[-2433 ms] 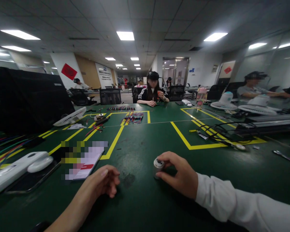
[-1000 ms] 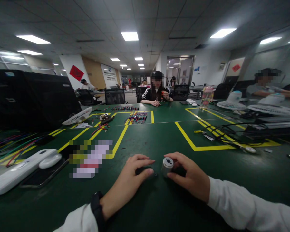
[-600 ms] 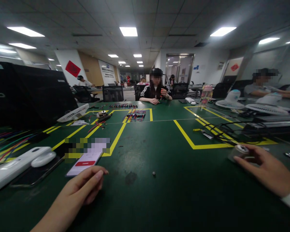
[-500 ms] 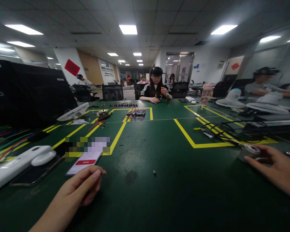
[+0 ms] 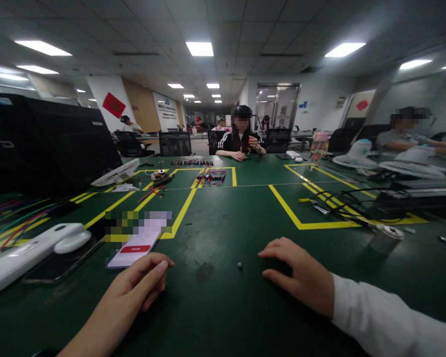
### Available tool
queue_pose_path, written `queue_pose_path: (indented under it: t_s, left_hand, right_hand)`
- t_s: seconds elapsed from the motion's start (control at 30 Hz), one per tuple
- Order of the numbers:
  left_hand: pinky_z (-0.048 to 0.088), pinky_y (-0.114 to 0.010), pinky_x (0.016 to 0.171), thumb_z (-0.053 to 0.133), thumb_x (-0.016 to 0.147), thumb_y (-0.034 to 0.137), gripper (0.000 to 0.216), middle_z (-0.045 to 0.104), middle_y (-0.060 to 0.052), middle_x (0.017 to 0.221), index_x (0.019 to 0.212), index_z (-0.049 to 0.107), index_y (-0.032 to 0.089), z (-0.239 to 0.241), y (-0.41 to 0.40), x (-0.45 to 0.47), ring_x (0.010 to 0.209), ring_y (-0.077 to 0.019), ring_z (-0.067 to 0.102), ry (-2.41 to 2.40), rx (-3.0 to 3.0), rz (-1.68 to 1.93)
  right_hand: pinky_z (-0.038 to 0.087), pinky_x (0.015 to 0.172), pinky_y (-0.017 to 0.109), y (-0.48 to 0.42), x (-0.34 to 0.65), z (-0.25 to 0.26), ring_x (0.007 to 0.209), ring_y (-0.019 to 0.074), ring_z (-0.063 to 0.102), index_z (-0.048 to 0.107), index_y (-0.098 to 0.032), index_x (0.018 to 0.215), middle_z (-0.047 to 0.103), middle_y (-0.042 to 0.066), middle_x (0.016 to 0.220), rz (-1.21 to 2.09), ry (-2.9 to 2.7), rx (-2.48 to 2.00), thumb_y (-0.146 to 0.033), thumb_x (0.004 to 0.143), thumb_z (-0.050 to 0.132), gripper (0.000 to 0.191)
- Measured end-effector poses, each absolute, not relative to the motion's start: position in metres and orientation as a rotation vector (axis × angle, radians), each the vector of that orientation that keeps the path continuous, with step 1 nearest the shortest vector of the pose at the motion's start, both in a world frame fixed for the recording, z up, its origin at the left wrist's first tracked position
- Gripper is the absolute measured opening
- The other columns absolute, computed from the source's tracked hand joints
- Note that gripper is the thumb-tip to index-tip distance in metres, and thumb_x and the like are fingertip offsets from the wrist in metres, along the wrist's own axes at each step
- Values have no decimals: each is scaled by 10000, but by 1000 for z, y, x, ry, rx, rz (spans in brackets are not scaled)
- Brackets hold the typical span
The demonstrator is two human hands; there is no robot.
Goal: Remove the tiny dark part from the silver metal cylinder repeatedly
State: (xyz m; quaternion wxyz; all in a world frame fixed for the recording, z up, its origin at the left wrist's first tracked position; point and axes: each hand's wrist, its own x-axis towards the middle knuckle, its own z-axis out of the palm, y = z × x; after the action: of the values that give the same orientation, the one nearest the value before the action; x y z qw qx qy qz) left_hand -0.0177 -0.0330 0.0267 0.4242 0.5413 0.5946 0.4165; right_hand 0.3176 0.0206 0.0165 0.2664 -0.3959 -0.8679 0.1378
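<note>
My right hand (image 5: pixel 297 275) rests low on the green table (image 5: pixel 223 218), fingers curved and apart, holding nothing. Just left of its fingertips lies a tiny dark round part (image 5: pixel 240 265). The small metal cylinder (image 5: pixel 384 239) stands on the table far to the right, apart from my hand. My left hand (image 5: pixel 141 285) lies near the front edge with fingers loosely stretched, empty, beside a phone (image 5: pixel 134 249) with a lit screen.
A white device (image 5: pixel 26 253) lies at the left over coloured wires. Yellow tape lines (image 5: pixel 297 218) mark squares on the table. Black cables (image 5: pixel 357 203) and fans sit at the right. A person (image 5: pixel 240 141) sits across the table, another at the far right.
My right hand carried the metal cylinder out to the right, let go of it there, and came back to the middle near the tiny part. My left hand drew back toward the phone.
</note>
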Motion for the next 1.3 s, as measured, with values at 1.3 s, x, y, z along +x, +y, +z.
queue_pose_path:
  t_s: [1.3]
  left_hand:
    - [315, -223, 434, 512, 820, 555, 384, 540, 77, 622, 1068, 473, 265, 14, -29, -24, 460, -107, 429, 1466, 1343, 1033]
  right_hand:
    - [409, 745, 354, 40, 571, 59, 788, 194, 646, 682, -212, 1029, 669, 140, 1010, 211, -1652, -2177, -602, 721, 545, 516]
